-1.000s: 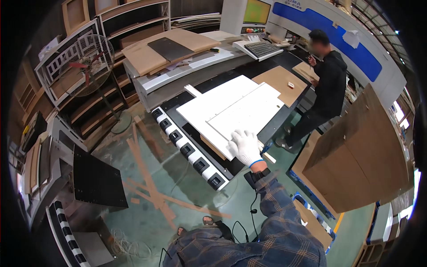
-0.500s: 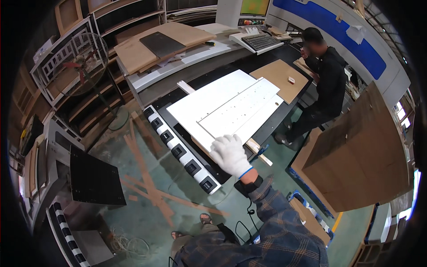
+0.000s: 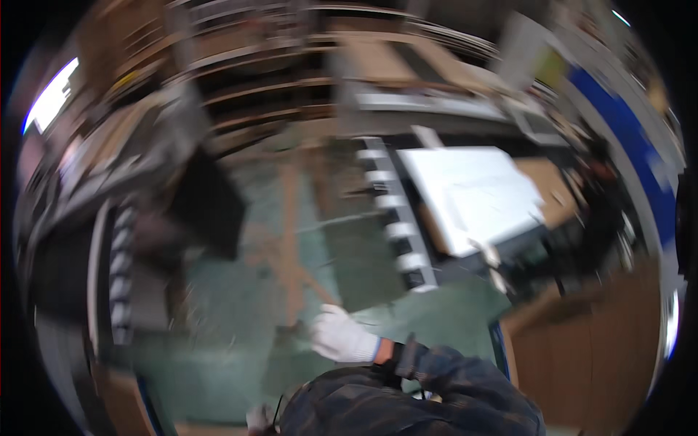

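Blurred view: the right hand (image 3: 342,336), in a white glove, hangs over open green floor (image 3: 240,320), fingers loosely curled, holding nothing. The white panel (image 3: 472,192) lies well beyond them, flat, pale, edges smeared.

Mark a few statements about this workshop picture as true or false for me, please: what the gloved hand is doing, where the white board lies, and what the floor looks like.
1. The right hand wears a white glove. True.
2. That hand rests on the white panel. False: it hangs apart from the panel, over the green floor.
3. The white panel lies flat on a workbench to the right of the picture. True.
4. The hand grips a hammer. False: nothing shows in it, though the picture is blurred.
5. The sleeve behind the glove is plain white. False: it is dark and checked.
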